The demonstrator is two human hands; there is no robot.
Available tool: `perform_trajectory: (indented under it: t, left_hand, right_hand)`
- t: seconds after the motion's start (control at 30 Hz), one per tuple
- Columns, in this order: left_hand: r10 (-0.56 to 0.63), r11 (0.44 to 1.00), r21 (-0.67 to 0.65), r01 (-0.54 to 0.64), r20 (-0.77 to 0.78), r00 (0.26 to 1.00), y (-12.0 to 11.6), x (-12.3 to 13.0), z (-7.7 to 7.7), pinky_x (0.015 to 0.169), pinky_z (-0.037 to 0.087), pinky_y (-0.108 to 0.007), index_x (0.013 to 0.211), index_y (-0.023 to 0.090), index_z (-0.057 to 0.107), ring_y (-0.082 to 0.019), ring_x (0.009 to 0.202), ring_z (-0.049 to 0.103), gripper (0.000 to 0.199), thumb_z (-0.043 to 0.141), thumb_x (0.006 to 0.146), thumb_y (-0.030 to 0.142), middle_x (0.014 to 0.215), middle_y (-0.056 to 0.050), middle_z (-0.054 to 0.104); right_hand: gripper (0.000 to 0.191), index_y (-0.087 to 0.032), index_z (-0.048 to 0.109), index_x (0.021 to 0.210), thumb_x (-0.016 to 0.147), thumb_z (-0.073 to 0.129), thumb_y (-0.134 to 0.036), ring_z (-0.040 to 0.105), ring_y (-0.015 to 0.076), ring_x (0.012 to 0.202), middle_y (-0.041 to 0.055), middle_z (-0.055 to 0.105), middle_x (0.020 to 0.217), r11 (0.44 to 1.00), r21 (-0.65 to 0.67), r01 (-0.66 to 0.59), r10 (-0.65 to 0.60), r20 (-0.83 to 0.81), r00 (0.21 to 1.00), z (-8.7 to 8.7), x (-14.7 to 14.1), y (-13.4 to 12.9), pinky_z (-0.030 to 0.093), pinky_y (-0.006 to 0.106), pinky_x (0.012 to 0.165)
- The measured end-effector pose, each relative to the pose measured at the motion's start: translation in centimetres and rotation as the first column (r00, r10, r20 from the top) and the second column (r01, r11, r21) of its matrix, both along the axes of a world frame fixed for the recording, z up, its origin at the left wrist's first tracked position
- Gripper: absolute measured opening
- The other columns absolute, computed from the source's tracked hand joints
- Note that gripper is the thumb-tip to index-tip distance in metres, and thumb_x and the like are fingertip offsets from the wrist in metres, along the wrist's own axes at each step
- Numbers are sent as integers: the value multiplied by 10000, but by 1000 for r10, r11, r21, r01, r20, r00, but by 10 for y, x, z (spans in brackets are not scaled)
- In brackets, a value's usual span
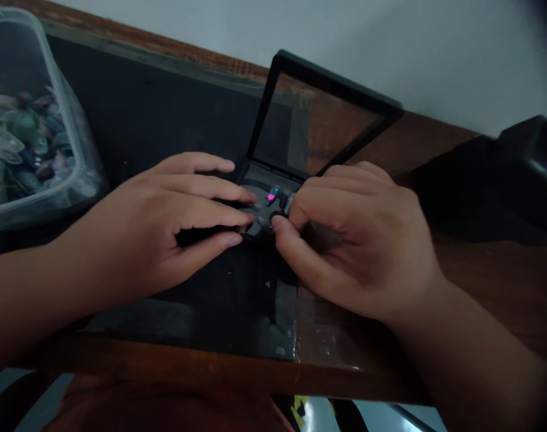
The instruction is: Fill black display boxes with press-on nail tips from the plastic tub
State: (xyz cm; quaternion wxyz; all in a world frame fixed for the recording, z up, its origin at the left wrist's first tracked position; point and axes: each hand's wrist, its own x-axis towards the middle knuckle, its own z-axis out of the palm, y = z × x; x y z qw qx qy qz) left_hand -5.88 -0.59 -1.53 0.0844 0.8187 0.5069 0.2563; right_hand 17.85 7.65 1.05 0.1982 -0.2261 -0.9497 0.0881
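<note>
Head view: black case (272, 174) between left hand (158, 207), spread loosely over it, and right hand (367, 234), curled, grip unclear

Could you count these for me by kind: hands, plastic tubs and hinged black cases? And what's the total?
Hands, left hand and right hand: 2
Clear plastic tub: 1
Hinged black case: 1
Total: 4
The small pieces in the tub overlap too much to count, so they are left out.
</note>
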Motion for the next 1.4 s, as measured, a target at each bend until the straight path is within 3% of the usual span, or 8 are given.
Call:
perform_trajectory:
  t: [0.17, 0.33, 0.5, 0.67, 0.97, 1.23, 1.4]
  left_hand:
    - [14, 998, 57, -13, -17, 1000, -3, 2, 4, 1249, 514, -419, 1146, 325, 811, -248, 1458, 597, 192, 642, 1058, 344, 1385, 66, 766]
    - [-16, 999, 45, 16, -4, 1000, 2, 4, 6, 1180, 569, -435, 1065, 319, 826, -249, 1348, 681, 192, 635, 1056, 338, 1239, 48, 825]
    - [-77, 995, 57, 76, 19, 997, 5, 1, 4, 1124, 592, -370, 1010, 300, 821, -212, 1179, 759, 156, 668, 1037, 292, 1094, 42, 855]
    - [-82, 997, 9, 82, 15, 996, 4, -1, 4, 1209, 520, -431, 1007, 291, 798, -220, 1142, 769, 129, 671, 1025, 279, 1081, 39, 851]
    - [-101, 995, -16, 101, 34, 994, 6, 3, 6, 1051, 567, -366, 1075, 250, 729, -204, 1019, 760, 109, 647, 1038, 311, 1009, 11, 812]
    - [-78, 994, -79, 81, 36, 996, 5, 3, 4, 965, 533, -355, 1060, 299, 767, -233, 1056, 689, 108, 675, 1006, 315, 1069, -3, 759]
    - [-56, 995, -83, 56, 6, 998, 5, 3, 4, 960, 537, -357, 1034, 311, 763, -242, 1061, 684, 123, 658, 1015, 371, 1048, 4, 753]
  right_hand:
    - [335, -217, 508, 687, 1004, 607, -171, 458, 146, 604, -20, 519, 618, 1000, -4, -16, 16, -44, 999, 0, 0, -2, 337, 386, 669]
    - [329, -197, 575, 682, 1009, 608, -210, 475, 150, 640, -18, 576, 644, 994, 29, -101, 102, -37, 994, -1, -1, 1, 313, 383, 677]
    - [316, -184, 624, 681, 996, 637, -215, 512, 149, 633, -25, 591, 630, 995, 56, -86, 91, -100, 991, -4, 0, 2, 338, 386, 671]
    - [253, -176, 744, 786, 1004, 654, -266, 610, 170, 643, -8, 696, 686, 990, 10, -142, 142, -106, 984, -5, 0, 2, 359, 397, 667]
    - [285, -218, 667, 777, 1046, 601, -286, 583, 139, 633, -37, 646, 672, 982, -14, -187, 186, -43, 982, -5, -1, 4, 388, 368, 687]
    - [253, -219, 636, 641, 881, 597, -147, 551, 156, 615, -26, 602, 616, 986, 65, -156, 158, -37, 987, -1, 3, 10, 392, 380, 675]
    - [168, -212, 718, 804, 904, 610, -130, 608, 161, 663, -35, 662, 688, 982, 31, -186, 187, -12, 982, -3, 4, 12, 406, 372, 709]
